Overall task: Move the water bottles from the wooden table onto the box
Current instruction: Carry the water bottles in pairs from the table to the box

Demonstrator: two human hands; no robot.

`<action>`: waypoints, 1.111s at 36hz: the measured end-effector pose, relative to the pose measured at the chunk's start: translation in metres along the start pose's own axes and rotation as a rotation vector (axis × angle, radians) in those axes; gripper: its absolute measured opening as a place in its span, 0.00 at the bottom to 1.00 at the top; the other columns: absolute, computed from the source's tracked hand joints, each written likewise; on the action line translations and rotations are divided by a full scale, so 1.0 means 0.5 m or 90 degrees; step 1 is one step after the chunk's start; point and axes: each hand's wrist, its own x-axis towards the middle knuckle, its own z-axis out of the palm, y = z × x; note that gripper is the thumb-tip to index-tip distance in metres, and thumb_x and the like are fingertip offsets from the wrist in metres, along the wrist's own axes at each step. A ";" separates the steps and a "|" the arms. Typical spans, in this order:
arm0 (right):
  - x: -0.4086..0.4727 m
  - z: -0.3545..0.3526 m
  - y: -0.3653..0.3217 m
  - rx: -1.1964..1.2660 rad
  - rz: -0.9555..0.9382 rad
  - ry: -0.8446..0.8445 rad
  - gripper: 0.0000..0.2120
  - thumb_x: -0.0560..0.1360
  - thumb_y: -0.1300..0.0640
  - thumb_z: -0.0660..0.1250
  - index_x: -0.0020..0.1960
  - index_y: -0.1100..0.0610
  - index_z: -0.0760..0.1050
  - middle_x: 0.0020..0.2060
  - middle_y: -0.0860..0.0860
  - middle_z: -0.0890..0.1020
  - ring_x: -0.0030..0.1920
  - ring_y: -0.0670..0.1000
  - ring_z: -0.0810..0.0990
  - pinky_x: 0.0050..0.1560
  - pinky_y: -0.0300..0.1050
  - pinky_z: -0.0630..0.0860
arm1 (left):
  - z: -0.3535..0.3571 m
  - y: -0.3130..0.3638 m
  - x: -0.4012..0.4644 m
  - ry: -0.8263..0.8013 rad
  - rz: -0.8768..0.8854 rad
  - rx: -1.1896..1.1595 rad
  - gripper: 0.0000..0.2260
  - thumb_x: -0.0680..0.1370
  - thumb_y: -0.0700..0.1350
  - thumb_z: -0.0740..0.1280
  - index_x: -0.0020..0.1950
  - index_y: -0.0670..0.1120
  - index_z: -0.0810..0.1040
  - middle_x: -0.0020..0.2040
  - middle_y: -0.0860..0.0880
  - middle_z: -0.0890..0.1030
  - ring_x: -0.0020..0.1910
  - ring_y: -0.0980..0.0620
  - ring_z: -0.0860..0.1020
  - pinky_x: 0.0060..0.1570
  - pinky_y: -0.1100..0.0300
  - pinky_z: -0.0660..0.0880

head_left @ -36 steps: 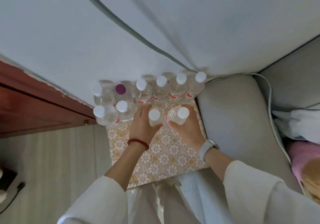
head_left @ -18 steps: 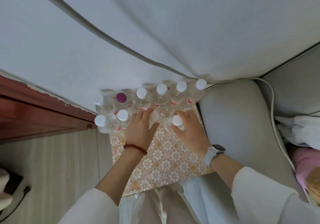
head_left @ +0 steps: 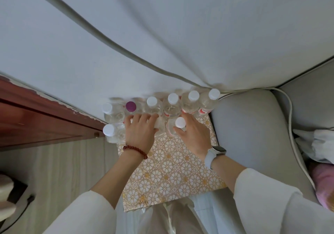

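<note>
Gold floral-patterned box top (head_left: 173, 176) at centre carries clear plastic bottles; our left hand (head_left: 140, 134) covers one bottle (head_left: 160, 125), our right hand (head_left: 192, 136) grasps a white-capped bottle (head_left: 176, 127).

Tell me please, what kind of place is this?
Probably a room in a home, a living room or bedroom. A grey cushioned seat stands beside the patterned box, dark wooden furniture lines the wall, and the floor is pale wood plank. Water bottles stand on the box.
</note>
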 end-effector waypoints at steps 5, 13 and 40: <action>0.024 0.009 -0.026 -0.005 0.001 -0.002 0.18 0.75 0.47 0.63 0.59 0.56 0.69 0.54 0.51 0.78 0.44 0.57 0.80 0.37 0.46 0.73 | 0.009 -0.004 -0.005 0.004 -0.003 -0.023 0.19 0.62 0.46 0.78 0.50 0.49 0.78 0.44 0.51 0.83 0.44 0.46 0.81 0.51 0.46 0.73; 0.020 0.013 -0.024 0.017 -0.009 -0.027 0.19 0.75 0.50 0.65 0.62 0.58 0.67 0.56 0.54 0.76 0.46 0.58 0.80 0.38 0.49 0.75 | 0.026 -0.006 -0.024 0.026 -0.005 -0.013 0.22 0.65 0.46 0.76 0.57 0.49 0.75 0.48 0.52 0.82 0.51 0.47 0.80 0.59 0.40 0.68; -0.301 -0.022 -0.427 0.117 -0.289 -0.302 0.11 0.78 0.58 0.59 0.58 0.59 0.74 0.51 0.55 0.81 0.51 0.53 0.79 0.54 0.49 0.76 | -0.302 -0.129 -0.555 0.149 -0.588 -0.272 0.16 0.74 0.51 0.55 0.57 0.50 0.74 0.57 0.44 0.78 0.57 0.40 0.73 0.55 0.46 0.72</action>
